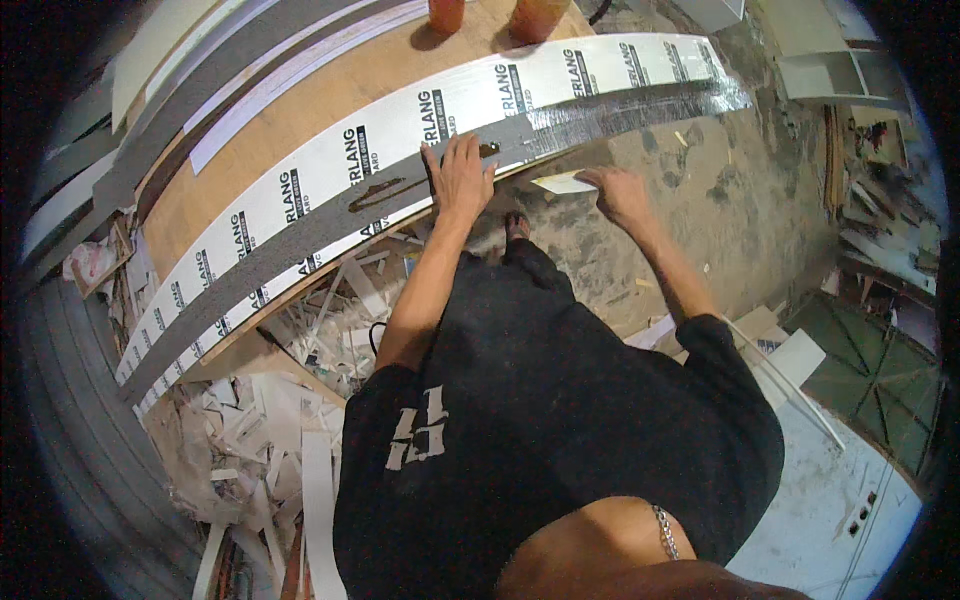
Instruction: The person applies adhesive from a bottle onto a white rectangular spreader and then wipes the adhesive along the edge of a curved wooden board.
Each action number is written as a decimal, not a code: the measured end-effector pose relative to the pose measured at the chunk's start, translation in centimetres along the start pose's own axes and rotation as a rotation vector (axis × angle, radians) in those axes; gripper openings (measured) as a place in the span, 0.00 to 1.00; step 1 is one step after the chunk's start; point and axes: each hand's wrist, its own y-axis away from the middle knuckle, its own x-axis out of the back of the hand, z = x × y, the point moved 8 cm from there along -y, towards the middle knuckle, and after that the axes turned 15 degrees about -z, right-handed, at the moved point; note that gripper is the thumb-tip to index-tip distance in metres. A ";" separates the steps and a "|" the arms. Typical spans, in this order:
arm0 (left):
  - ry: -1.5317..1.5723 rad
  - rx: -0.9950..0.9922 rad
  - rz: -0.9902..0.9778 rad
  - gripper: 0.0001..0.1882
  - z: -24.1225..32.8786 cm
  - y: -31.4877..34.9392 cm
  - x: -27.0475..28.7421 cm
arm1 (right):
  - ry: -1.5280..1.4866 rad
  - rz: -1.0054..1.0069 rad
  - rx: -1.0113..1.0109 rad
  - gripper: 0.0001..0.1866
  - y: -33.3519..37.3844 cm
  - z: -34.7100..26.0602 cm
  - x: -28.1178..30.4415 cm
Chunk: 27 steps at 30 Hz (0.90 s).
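Leaning over the long printed board [322, 180], which curves across in front of the body, the person rests the left hand [461, 180] on its grey strip [285, 240], fingers spread and grasping nothing. Just off the board's near edge, the right hand [620, 195] pinches a pale flat blade [562, 184]. Dark brown liquid [489, 150] lies on the board on both sides of the left hand (probably sticky stuff), so a small slide could smear it onto the fingers; too hard a push might send it over the near edge. Orange containers [540, 18] beyond the board's far edge could tip if an arm swung wide. Floor [640, 260] to the right of the board gives the right arm room; heaped scraps [270, 420] on the board's near side, toward its left end, crowd the footing.
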 end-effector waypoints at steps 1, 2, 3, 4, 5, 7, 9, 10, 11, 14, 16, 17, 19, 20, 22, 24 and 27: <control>0.015 -0.031 0.042 0.34 0.0 0.2 0.4 | -0.094 0.029 0.008 0.25 0.4 -0.2 0.1; 0.030 -0.060 0.083 0.35 0.0 0.5 0.7 | -0.098 0.138 0.056 0.26 0.2 -0.7 1.1; 0.045 -0.088 0.126 0.35 -0.2 0.7 1.1 | -0.102 0.246 0.107 0.27 -0.3 -1.2 2.1; 0.033 -0.078 0.144 0.36 -0.8 1.0 1.5 | -0.112 0.354 0.151 0.27 -0.4 -2.0 2.8; 0.023 -0.073 0.161 0.36 -1.4 1.3 1.7 | -0.099 0.322 0.105 0.27 -1.0 -3.0 3.7; -0.006 -0.054 0.159 0.37 -2.5 2.1 2.4 | 0.011 0.371 0.112 0.25 -2.3 -4.3 4.0; -0.003 -0.078 0.136 0.38 -3.6 2.5 2.5 | 0.124 0.444 0.104 0.20 -3.9 -4.6 3.6; -0.002 -0.083 0.124 0.38 -4.0 2.7 2.8 | 0.145 0.444 0.105 0.20 -4.6 -4.9 3.4; 0.017 -0.054 0.078 0.39 -4.3 2.8 2.6 | 0.166 0.444 0.105 0.19 -5.1 -5.2 3.2; -0.029 0.012 0.051 0.43 -4.3 3.1 2.4 | 0.159 0.417 0.108 0.18 -6.4 -5.6 2.8; -0.006 0.009 0.052 0.46 -4.2 3.2 2.5 | 0.176 0.413 0.108 0.18 -7.0 -5.6 2.3; 0.007 0.004 0.051 0.47 -4.2 3.3 2.4 | 0.207 0.422 0.107 0.18 -7.2 -5.6 1.9; 0.018 -0.010 0.081 0.48 -4.2 3.3 2.5 | 0.228 0.412 0.107 0.19 -7.3 -5.6 1.4; 0.024 -0.014 0.096 0.49 -4.3 3.3 2.6 | 0.218 0.392 0.108 0.19 -7.0 -5.7 1.1; -0.006 0.011 0.045 0.50 -4.5 3.3 2.0 | 0.213 0.344 0.112 0.20 -5.9 -6.0 0.4; -0.036 0.039 0.020 0.51 -4.7 3.1 1.8 | 0.223 0.295 0.122 0.22 -4.4 -6.3 0.0; -0.060 0.057 0.005 0.51 -4.5 3.1 1.7 | 0.178 0.314 0.123 0.25 -3.4 -5.5 -0.2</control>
